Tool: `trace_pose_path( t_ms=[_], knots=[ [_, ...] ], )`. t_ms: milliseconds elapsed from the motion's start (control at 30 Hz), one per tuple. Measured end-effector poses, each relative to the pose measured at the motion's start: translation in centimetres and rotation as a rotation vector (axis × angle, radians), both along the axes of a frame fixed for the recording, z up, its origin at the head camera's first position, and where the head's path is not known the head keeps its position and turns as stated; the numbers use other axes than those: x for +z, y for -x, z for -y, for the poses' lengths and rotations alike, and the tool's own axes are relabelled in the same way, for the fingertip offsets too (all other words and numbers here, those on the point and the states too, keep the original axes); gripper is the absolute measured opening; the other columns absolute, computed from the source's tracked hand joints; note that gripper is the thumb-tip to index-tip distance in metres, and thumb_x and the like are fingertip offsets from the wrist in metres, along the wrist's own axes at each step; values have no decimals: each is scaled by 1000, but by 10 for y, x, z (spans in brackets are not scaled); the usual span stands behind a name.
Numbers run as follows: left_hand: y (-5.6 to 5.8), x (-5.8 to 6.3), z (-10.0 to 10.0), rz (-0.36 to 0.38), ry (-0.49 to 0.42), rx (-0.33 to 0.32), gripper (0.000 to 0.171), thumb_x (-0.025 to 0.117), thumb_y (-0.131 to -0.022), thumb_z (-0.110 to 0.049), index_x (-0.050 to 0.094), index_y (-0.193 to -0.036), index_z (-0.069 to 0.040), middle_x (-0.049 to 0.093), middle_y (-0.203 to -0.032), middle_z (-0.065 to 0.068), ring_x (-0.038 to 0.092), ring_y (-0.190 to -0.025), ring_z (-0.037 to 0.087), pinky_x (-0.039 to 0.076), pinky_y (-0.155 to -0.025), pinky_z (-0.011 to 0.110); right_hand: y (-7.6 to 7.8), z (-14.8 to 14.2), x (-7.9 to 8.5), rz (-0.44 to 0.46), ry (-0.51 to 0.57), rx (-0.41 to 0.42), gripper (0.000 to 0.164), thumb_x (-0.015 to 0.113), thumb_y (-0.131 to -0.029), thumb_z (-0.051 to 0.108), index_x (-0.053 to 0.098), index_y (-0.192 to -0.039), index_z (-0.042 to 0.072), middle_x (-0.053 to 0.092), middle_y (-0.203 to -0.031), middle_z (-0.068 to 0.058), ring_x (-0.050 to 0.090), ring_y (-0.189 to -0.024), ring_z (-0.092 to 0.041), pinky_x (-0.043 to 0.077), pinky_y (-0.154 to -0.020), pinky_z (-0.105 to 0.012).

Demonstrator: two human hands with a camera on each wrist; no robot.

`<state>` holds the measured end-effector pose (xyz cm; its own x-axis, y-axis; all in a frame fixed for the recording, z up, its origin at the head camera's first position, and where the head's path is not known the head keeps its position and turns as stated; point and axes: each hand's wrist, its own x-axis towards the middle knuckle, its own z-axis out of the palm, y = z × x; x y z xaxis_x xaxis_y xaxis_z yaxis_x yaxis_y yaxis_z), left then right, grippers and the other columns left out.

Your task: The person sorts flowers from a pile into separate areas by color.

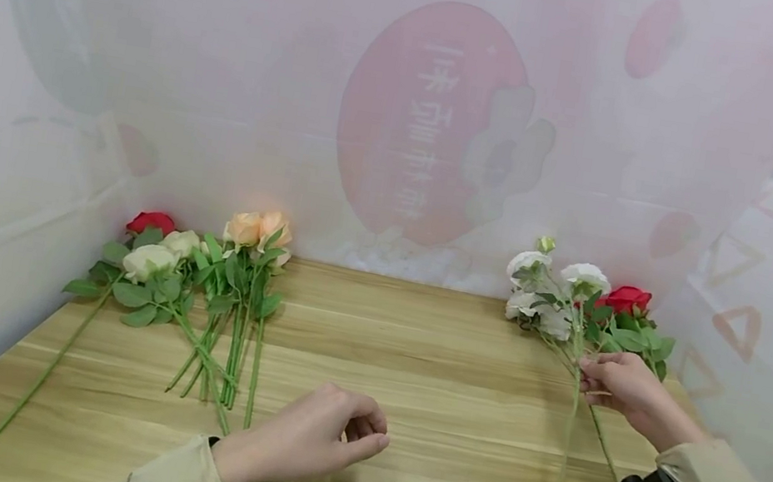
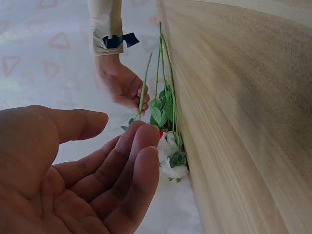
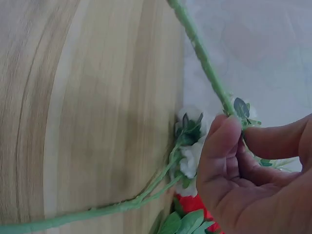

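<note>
My right hand (image 1: 624, 390) pinches the green stem (image 3: 207, 66) of a white flower (image 1: 586, 275) between thumb and fingers, above the right side of the table. The stem's lower end hangs down below the hand. Just behind and left of it lie more white flowers (image 1: 523, 303), and a red rose (image 1: 628, 299) with green leaves lies to the right. My left hand (image 1: 313, 436) hovers over the front middle of the table, its fingers loosely bent and apart from the thumb (image 2: 83, 124), with nothing between them.
On the left of the wooden table (image 1: 400, 344) lie peach roses (image 1: 259, 229), cream-white roses (image 1: 149, 262) and a red rose (image 1: 150, 222), their stems pointing toward the front. Pale printed curtains (image 1: 286, 107) stand along the back and both sides.
</note>
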<state>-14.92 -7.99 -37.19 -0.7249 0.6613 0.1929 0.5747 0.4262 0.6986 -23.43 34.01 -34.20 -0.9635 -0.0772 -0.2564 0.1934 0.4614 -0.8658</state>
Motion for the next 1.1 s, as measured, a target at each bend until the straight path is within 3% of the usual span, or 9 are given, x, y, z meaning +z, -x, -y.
trace_pose_path(
  t_ms=[133,367,533,733,933,1100],
  knots=[
    [0,-1,1,-7,11,0,15,63,-98,-26,70,-92,-15,62,-77,-18,59,-70,-3,50,-65,19,5,-10,-8,28,14,-50,33,47,-104,11,51,-122,-17,60,-84,-8,60,-75,-17,54,-71,-34],
    [0,0,2,-15,39,-13,13,64,-98,-23,70,-90,-15,60,-74,-18,58,-66,-3,49,-62,19,10,-26,-17,59,16,-135,22,50,-101,7,63,-104,-10,61,-78,-7,60,-68,-16,54,-66,-34],
    [1,1,3,-1,62,-21,13,63,-98,-23,70,-90,-16,59,-72,-18,56,-63,-2,48,-61,20,12,-33,-24,32,-62,-140,22,52,-98,6,63,-100,-14,61,-73,-7,60,-63,-16,54,-61,-33],
    [1,1,5,-16,80,-31,13,63,-98,-23,69,-89,-16,58,-72,-18,54,-61,-2,47,-60,19,13,-31,-29,-24,-228,-118,24,51,-90,4,63,-72,-6,60,-65,-8,59,-59,-20,53,-56,-38],
    [2,2,8,-10,101,-27,14,62,-99,-24,70,-90,-16,58,-72,-18,54,-61,-2,47,-59,20,13,-24,-26,-63,-285,-116,31,48,-82,-2,46,-54,11,48,-53,-3,53,-54,-18,49,-52,-36],
    [5,3,11,22,118,-20,15,62,-99,-24,71,-90,-14,59,-71,-16,53,-59,0,46,-58,21,10,-22,-20,-141,-365,-94,31,42,-76,-3,27,-57,17,24,-51,3,29,-48,-13,39,-49,-33]
  ],
)
